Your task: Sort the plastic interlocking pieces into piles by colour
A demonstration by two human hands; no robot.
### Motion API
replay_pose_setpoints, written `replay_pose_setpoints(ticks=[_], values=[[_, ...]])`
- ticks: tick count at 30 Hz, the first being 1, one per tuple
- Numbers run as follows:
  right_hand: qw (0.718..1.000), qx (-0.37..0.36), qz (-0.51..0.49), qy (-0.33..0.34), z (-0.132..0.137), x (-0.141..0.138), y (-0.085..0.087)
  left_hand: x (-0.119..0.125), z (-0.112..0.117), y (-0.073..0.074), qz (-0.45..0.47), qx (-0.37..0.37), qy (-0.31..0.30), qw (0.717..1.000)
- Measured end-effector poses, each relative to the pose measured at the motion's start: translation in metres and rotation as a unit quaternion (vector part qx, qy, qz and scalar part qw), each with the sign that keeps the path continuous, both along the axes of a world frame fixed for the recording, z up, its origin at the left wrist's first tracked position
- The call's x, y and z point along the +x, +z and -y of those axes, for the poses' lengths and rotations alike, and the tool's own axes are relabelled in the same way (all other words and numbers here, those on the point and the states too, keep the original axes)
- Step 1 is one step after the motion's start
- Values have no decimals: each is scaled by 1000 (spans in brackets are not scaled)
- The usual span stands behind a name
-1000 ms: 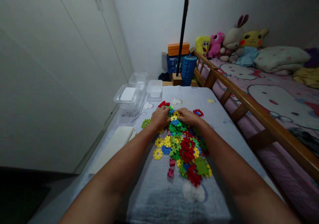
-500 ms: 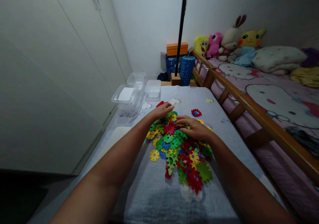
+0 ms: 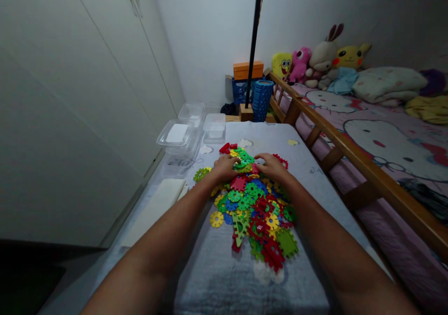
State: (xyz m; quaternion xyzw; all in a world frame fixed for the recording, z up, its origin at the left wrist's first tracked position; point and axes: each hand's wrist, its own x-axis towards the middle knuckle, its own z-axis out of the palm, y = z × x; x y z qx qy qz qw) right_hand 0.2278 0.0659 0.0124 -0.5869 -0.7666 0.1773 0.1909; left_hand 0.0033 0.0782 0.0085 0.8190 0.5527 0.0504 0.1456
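Note:
A heap of plastic interlocking pieces in red, green, yellow and blue lies on the cloth-covered table. Some are notched discs, others toothed squares and triangles. At the heap's far left side, my left hand rests with its fingers curved and apart against green and yellow pieces. Opposite it, my right hand touches the far right side, thumb and fingers parted. Several green pieces lie between the two hands. Small red pieces sit just beyond my left hand. Neither hand visibly lifts a piece.
Clear plastic containers stand at the table's far left. A cream folded sheet lies by my left forearm. Along the right runs a wooden bed rail. A black pole rises beyond the far edge, beside a blue roller.
My left hand has come nearer and moved down the heap's left side. My right hand has shifted slightly away from me. Pieces at the far end are spread out, some now further left.

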Motion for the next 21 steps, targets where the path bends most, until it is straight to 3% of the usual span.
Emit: replay_pose_setpoints(ticks=[4, 6, 9, 13, 17, 21], values=[[998, -37, 49, 30, -24, -19, -9, 1, 22, 0, 29, 26, -112, 993], [995, -54, 62, 54, -29, -26, -10, -7, 33, 1, 41, 28, -133, 990], [990, -74, 42, 114, -25, -33, -5, -26, 41, 4, 56, 31, -110, 992], [980, -113, -15, 164, -4, -32, 10, -51, 32, 3, 84, 48, -30, 995], [990, -73, -78, 97, 20, -3, 18, -59, 10, -4, 131, 77, 34, 988], [997, 22, -70, -35, 38, 50, 4, -46, -18, -7, 83, 76, 96, 989]])
